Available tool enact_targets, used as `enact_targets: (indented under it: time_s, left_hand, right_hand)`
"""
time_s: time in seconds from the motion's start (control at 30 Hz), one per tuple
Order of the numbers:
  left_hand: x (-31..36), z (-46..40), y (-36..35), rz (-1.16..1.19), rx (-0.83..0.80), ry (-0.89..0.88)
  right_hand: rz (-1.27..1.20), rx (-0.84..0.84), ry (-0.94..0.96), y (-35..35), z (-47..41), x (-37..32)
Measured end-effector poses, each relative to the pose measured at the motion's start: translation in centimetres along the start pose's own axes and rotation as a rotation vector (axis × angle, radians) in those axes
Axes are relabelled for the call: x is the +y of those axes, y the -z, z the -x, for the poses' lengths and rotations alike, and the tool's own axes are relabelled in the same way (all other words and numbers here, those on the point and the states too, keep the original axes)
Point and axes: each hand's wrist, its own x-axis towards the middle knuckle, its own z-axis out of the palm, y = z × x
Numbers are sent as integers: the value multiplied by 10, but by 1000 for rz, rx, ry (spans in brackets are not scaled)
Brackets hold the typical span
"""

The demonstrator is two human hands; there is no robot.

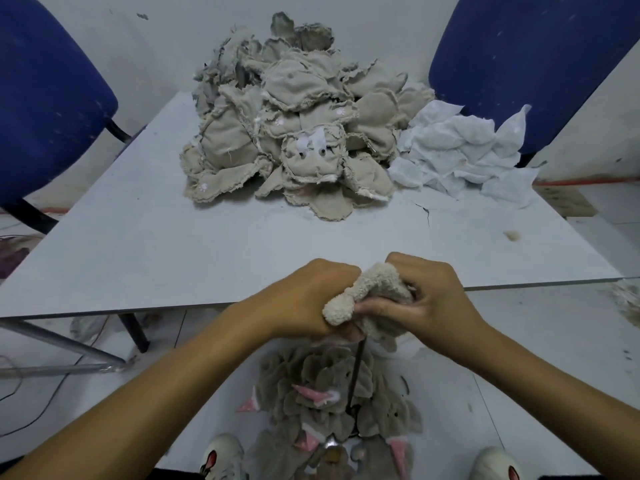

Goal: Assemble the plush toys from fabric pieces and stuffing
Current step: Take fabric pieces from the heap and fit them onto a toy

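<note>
Head view: a plush piece point(367, 296) is gripped by 2 hands, left point(311, 299) and right point(433, 296), at the table point(173, 254) edge.

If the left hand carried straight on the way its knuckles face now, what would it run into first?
The left hand faces rightward, into the cream plush piece it already grips, with the right hand just behind that. So the plush comes first, though depth is hard to judge.

Toy workshop: fabric-piece heap point(287, 133) on worktable point(138, 244).
</note>
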Motion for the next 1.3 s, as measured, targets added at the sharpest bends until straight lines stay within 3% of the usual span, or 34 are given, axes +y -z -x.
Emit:
enact_targets:
  time_s: [0.17, 0.3, 0.37, 0.47, 0.53, 0.7, 0.77, 0.9, 1.03, 1.17, 1.23, 1.3]
  left_hand:
    - [1, 8, 17, 546, 101, 81]
    - [12, 1, 16, 637, 138, 11]
    - [10, 0, 20, 692, 210, 7]
    - [1, 3, 32, 817, 247, 3]
    - [-3, 4, 35, 755, 152, 18]
    - [-6, 2, 22, 416, -53, 117]
    - [-5, 2, 19, 459, -5, 127]
    - [-3, 3, 21, 817, 233, 44]
    - [1, -1, 16, 819, 221, 9]
    - [3, -2, 27, 1008, 296, -53]
    - [4, -2, 30, 919, 260, -46]
    - [4, -3, 23, 728, 172, 24]
  right_hand:
    - [163, -107, 9, 0, 1, 5]
    - [138, -345, -79, 12, -3, 10]
    - [-33, -296, -133, 23, -6, 10]
    - [-210, -36, -61, 33, -7, 7]
    - [-173, 28, 14, 31, -7, 5]
    - [13, -79, 22, 14, -2, 10]
    - [14, -91, 19, 14, -2, 14]
    - [13, 59, 142, 19, 1, 15]
    - [13, 84, 118, 14, 4, 14]
    - [-103, 222, 166, 21, -3, 4]
    - [-25, 145, 213, 27, -5, 6]
    - [15, -25, 130, 24, -2, 13]
